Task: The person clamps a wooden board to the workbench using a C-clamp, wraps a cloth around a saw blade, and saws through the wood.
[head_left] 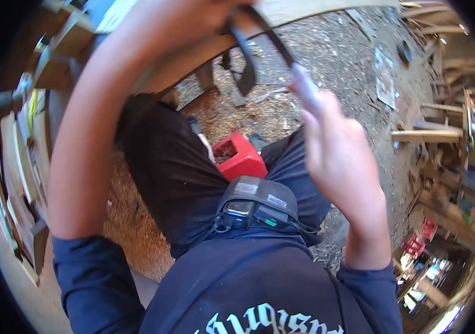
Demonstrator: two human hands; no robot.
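A black strap-like band [273, 39] curves between my two hands, blurred by motion; one dark loop of it hangs down toward the ground. My left hand [207, 14] is at the top edge, partly cut off, its fingers closed around the upper end of the band. At the other end, my right hand [340, 131] pinches a pale, whitish piece [306, 89] where the band ends; its exact kind is too blurred to tell. Below, between my legs, sits a red plastic container [243, 161] with a cut-open side.
A wooden board [179, 64] spans the top in front of me. Wood chips and sawdust [326, 42] cover the ground. Stacked planks [20, 156] stand at the left, timber and wooden frames [443, 133] at the right. A black pouch with devices [260, 203] is at my waist.
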